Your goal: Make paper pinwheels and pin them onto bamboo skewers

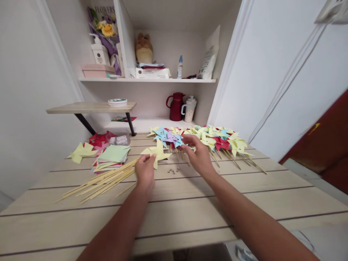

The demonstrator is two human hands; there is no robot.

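Note:
My left hand (145, 171) is closed on a pale yellow paper pinwheel (158, 153), pinching it near one blade. A thin stick's tail shows below this hand, but I cannot tell whether the hand grips it. To the right, my right hand (198, 154) hovers with thumb and fingers apart and nothing visible between them. Behind it lie finished pinwheels (221, 143) in yellow, red, blue and purple, their sticks toward me. Several small metal pieces (173, 170) rest on the table between my hands. Loose wooden sticks (102, 183) fan out left of my left hand.
A stack of coloured paper squares (112, 156) sits left, beside a clear plastic box (119, 140) and red and yellow folded paper (82, 152). A small raised shelf (91, 107) stands behind. Further back are a red jug (177, 107) and a speckled cup (189, 110).

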